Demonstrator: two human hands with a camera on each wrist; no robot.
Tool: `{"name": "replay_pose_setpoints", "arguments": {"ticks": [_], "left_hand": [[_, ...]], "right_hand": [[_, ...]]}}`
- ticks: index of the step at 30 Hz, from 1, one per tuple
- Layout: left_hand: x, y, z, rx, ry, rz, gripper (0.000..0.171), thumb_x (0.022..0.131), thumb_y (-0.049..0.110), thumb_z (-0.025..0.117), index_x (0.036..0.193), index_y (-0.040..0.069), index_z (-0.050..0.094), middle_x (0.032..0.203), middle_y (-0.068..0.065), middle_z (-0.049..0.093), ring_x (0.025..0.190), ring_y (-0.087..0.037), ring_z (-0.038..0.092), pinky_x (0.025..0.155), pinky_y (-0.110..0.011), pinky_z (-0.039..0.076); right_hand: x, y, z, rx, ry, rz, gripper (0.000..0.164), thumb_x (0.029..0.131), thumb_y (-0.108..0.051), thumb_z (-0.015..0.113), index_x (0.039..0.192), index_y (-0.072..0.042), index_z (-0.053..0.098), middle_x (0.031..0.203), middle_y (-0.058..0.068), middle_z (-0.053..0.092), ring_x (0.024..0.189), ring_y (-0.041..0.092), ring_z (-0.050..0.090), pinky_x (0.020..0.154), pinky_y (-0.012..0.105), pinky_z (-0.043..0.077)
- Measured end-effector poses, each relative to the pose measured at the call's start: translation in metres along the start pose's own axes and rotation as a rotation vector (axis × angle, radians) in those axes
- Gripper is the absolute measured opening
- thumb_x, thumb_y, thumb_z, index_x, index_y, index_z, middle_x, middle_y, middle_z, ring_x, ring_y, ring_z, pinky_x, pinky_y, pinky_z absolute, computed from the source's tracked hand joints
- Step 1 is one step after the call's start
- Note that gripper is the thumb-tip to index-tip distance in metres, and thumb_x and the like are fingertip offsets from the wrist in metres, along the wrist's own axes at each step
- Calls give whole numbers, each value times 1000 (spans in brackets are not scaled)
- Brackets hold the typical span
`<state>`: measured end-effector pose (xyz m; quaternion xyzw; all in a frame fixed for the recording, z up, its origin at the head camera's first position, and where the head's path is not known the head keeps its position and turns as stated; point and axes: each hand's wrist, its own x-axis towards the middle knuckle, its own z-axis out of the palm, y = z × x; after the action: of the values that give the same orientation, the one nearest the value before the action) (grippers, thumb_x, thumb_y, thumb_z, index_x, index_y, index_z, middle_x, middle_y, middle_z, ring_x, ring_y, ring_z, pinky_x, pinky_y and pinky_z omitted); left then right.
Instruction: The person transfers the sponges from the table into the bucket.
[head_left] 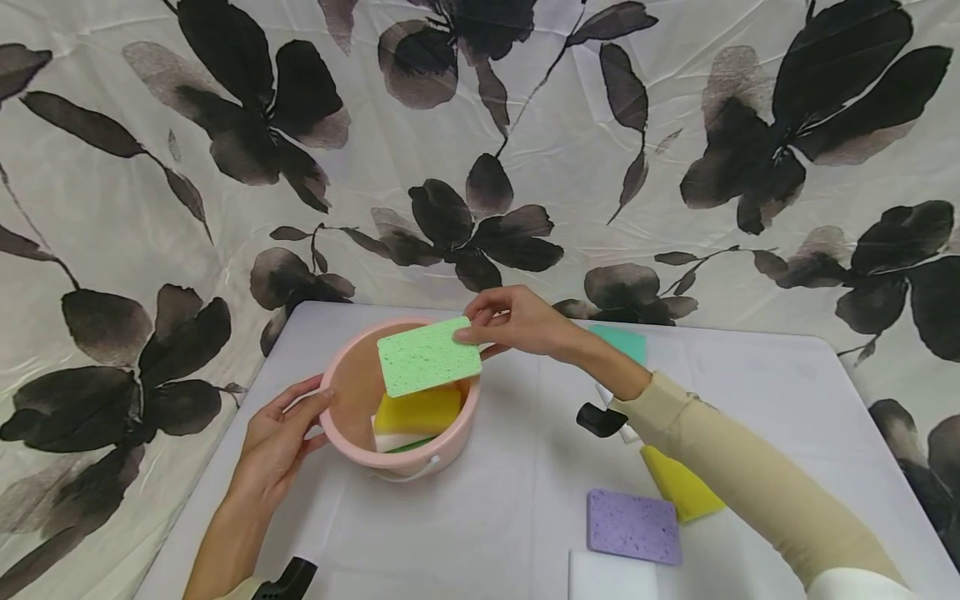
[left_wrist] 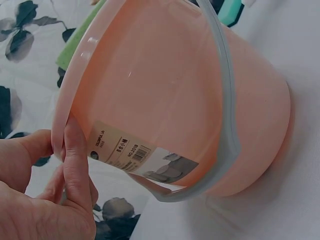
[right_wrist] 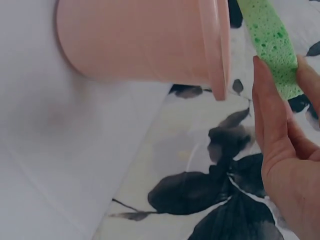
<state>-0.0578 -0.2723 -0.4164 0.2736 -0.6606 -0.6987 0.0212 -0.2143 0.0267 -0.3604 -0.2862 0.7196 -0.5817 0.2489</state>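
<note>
A pink bucket [head_left: 450, 454] stands on the table, its pale handle [left_wrist: 227, 100] hanging down the side. My left hand [head_left: 273, 442] pinches the bucket's rim at its left, thumb on one side and fingers on the other. Over the bucket's opening, my right hand [head_left: 525, 321] pinches a light green sponge [head_left: 427, 357] by its right end. In the right wrist view the sponge [right_wrist: 275, 50] is held above rim level, clear of the wall. Inside the bucket lie a yellow sponge [head_left: 420, 412] and a white piece, with a thin green edge below them.
Right of the bucket lie a purple sponge [head_left: 633, 527], a yellow sponge [head_left: 681, 487], a white sponge [head_left: 611, 577] and a teal piece [head_left: 621, 342], partly behind the right arm. A floral cloth [head_left: 600, 150] hangs along the table's back edge.
</note>
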Motion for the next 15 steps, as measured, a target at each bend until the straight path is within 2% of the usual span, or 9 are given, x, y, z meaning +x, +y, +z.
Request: {"name": "replay_pose_setpoints", "arguments": {"ticks": [3, 9, 12, 15], "left_hand": [[0, 0, 0, -1, -2, 0, 68, 75, 39, 79, 132, 16, 51, 101, 8, 67, 87, -10, 67, 71, -27, 57], [-1, 1, 1, -4, 0, 0, 68, 75, 39, 78, 133, 15, 51, 102, 7, 67, 86, -10, 67, 71, -27, 57], [-2, 1, 1, -6, -4, -3, 68, 76, 38, 78, 133, 15, 50, 101, 7, 67, 84, -9, 66, 70, -27, 57], [-2, 1, 0, -6, -10, -4, 68, 75, 38, 78, 133, 15, 50, 101, 7, 67, 84, -8, 66, 70, -27, 57]], "right_hand": [[4, 1, 7, -24, 34, 30, 36, 77, -21, 80, 104, -4, 63, 89, 14, 57, 76, 26, 60, 69, 39, 59], [12, 0, 20, -103, 74, 100, 35, 76, -26, 81, 100, -6, 64, 89, 14, 60, 74, 25, 67, 66, 35, 59], [15, -1, 26, -184, 89, 103, 34, 76, -29, 80, 98, -7, 65, 87, 11, 61, 73, 21, 66, 65, 30, 59], [18, -3, 33, -315, 111, 73, 34, 77, -31, 80, 97, -9, 66, 84, 5, 62, 76, 17, 60, 63, 22, 55]]}}
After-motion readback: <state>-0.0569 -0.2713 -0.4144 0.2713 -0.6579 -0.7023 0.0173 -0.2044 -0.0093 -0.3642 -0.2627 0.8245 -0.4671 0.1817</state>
